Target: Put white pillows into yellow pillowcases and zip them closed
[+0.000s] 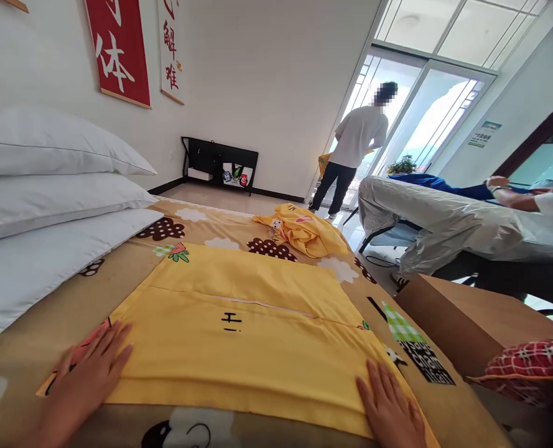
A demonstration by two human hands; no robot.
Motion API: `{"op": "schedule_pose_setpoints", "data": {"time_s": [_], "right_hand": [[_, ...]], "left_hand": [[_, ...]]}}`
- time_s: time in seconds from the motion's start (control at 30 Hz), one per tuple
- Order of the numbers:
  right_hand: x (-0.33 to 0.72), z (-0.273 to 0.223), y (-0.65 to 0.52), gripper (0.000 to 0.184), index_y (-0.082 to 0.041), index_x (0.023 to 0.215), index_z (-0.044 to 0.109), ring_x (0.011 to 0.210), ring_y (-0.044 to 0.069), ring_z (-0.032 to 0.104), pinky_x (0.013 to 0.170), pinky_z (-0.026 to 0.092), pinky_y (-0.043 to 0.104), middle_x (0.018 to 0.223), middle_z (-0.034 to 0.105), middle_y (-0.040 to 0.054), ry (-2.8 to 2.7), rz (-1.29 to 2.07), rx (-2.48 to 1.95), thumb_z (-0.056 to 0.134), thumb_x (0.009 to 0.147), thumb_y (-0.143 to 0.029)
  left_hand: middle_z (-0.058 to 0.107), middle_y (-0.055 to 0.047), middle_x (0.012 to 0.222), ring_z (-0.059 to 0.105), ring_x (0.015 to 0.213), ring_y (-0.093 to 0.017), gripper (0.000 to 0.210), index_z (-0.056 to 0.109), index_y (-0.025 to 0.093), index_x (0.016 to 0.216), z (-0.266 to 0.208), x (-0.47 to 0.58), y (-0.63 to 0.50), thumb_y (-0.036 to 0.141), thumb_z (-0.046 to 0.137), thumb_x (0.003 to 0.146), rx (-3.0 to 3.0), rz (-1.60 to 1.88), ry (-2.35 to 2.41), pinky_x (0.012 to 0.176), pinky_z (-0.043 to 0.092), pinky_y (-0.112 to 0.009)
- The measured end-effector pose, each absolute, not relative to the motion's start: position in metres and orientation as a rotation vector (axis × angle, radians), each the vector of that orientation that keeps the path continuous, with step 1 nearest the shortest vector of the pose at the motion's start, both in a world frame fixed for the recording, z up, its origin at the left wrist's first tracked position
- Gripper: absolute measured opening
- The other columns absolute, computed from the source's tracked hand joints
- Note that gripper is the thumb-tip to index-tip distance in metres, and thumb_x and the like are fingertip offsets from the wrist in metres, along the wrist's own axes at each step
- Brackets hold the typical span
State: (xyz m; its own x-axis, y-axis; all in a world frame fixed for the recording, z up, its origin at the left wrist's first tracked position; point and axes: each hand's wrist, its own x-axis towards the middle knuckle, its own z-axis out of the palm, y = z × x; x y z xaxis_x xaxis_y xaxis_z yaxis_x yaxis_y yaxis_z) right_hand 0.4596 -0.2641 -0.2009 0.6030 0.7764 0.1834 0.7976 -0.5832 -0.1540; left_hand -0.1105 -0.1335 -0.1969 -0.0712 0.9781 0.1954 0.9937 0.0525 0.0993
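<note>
A yellow pillowcase (257,354) lies spread flat across the patterned bed sheet (224,229), with a long slit across it and "Hi" printed below the slit. My left hand (92,370) rests flat on its near left corner, fingers stretched out over a red printed patch. On the near right edge, my right hand (390,401) presses palm down with its fingers extended. Neither hand grips the fabric. Beyond the far edge sits a crumpled yellow cloth (304,230) with similar prints.
White pillows (56,186) are stacked at the left. A cardboard box (472,317) and a red plaid cloth (532,367) are at the right. A person (360,140) stands by the glass doors; another person's arm (514,196) shows over a plastic-covered surface (444,208).
</note>
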Motion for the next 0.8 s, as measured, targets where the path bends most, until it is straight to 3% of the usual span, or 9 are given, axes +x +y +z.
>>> {"op": "schedule_pose_setpoints", "data": {"time_s": [0.07, 0.13, 0.2, 0.3, 0.37, 0.5, 0.6, 0.7, 0.8], "right_hand": [[0.452, -0.197, -0.261, 0.071, -0.033, 0.140, 0.044, 0.137, 0.030, 0.034, 0.106, 0.030, 0.059, 0.144, 0.046, 0.0124, -1.258, -0.293, -2.572, 0.014, 0.080, -0.058], [0.405, -0.183, -0.239, 0.070, -0.019, 0.139, 0.046, 0.137, 0.031, 0.034, 0.105, 0.029, 0.060, 0.144, 0.044, 0.0185, -1.339, -0.305, -2.493, 0.010, 0.084, -0.046], [0.341, -0.166, -0.207, 0.066, -0.015, 0.142, 0.041, 0.141, 0.025, 0.028, 0.109, 0.029, 0.051, 0.149, 0.037, 0.0146, -1.569, -0.108, -2.341, 0.013, 0.089, -0.042], [0.272, -0.151, -0.174, 0.058, -0.021, 0.148, 0.032, 0.144, 0.019, 0.020, 0.113, 0.024, 0.044, 0.155, 0.026, 0.0058, -1.966, 0.243, -2.089, 0.018, 0.095, -0.040], [0.270, -0.153, -0.175, 0.056, -0.024, 0.147, 0.034, 0.144, 0.020, 0.020, 0.115, 0.020, 0.045, 0.155, 0.026, 0.0035, -2.033, 0.311, -2.088, 0.022, 0.096, -0.043], [0.354, -0.180, -0.221, 0.063, -0.025, 0.146, 0.036, 0.144, 0.022, 0.021, 0.115, 0.019, 0.048, 0.155, 0.026, 0.0031, -1.716, 0.083, -2.448, 0.024, 0.092, -0.055], [0.421, -0.195, -0.250, 0.069, -0.018, 0.144, 0.039, 0.142, 0.023, 0.026, 0.113, 0.024, 0.047, 0.153, 0.032, 0.0071, -1.528, -0.039, -2.537, 0.022, 0.089, -0.055], [0.436, -0.184, -0.239, 0.073, -0.007, 0.142, 0.040, 0.141, 0.027, 0.028, 0.112, 0.026, 0.047, 0.150, 0.036, 0.0154, -1.549, -0.076, -2.447, 0.023, 0.088, -0.053], [0.396, -0.154, -0.183, 0.067, -0.013, 0.149, 0.026, 0.141, 0.023, 0.027, 0.112, 0.027, 0.042, 0.153, 0.032, 0.0113, -1.798, 0.064, -2.169, 0.025, 0.092, -0.048]], "left_hand": [[0.043, -0.008, 0.146, 0.031, 0.140, -0.027, 0.050, 0.057, 0.023, 0.131, -0.188, -0.090, -0.136, 0.029, 0.031, 0.090, -2.043, -0.326, -2.198, 0.114, 0.017, -0.057], [0.040, -0.009, 0.148, 0.030, 0.140, -0.029, 0.050, 0.056, 0.021, 0.133, -0.169, -0.030, -0.135, 0.029, 0.030, 0.090, -2.161, -0.372, -2.064, 0.113, 0.013, -0.061], [0.034, -0.008, 0.151, 0.029, 0.141, -0.027, 0.052, 0.047, 0.021, 0.140, -0.151, 0.042, -0.130, 0.027, 0.031, 0.091, -2.472, -0.397, -1.834, 0.113, 0.015, -0.061], [0.031, -0.006, 0.152, 0.029, 0.141, -0.024, 0.051, 0.041, 0.023, 0.144, -0.142, 0.112, -0.126, 0.026, 0.031, 0.094, -2.792, -0.370, -1.626, 0.114, 0.020, -0.056], [0.034, -0.005, 0.152, 0.031, 0.140, -0.023, 0.050, 0.042, 0.026, 0.143, -0.150, 0.110, -0.128, 0.033, 0.032, 0.095, -2.848, -0.333, -1.633, 0.114, 0.023, -0.052], [0.034, -0.001, 0.152, 0.030, 0.141, -0.026, 0.056, 0.042, 0.031, 0.143, -0.181, 0.015, -0.145, 0.051, 0.035, 0.091, -2.512, -0.344, -1.960, 0.114, 0.022, -0.051], [0.038, -0.003, 0.150, 0.033, 0.139, -0.027, 0.059, 0.044, 0.028, 0.142, -0.195, -0.055, -0.159, 0.049, 0.031, 0.089, -2.175, -0.332, -2.193, 0.113, 0.020, -0.054], [0.041, -0.011, 0.147, 0.033, 0.139, -0.030, 0.061, 0.051, 0.018, 0.137, -0.183, -0.062, -0.154, 0.045, 0.030, 0.087, -2.145, -0.284, -2.148, 0.113, 0.015, -0.058], [0.033, -0.009, 0.152, 0.028, 0.141, -0.028, 0.056, 0.047, 0.017, 0.140, -0.149, 0.000, -0.119, 0.037, 0.031, 0.090, -2.509, -0.283, -1.824, 0.114, 0.016, -0.056]]}}
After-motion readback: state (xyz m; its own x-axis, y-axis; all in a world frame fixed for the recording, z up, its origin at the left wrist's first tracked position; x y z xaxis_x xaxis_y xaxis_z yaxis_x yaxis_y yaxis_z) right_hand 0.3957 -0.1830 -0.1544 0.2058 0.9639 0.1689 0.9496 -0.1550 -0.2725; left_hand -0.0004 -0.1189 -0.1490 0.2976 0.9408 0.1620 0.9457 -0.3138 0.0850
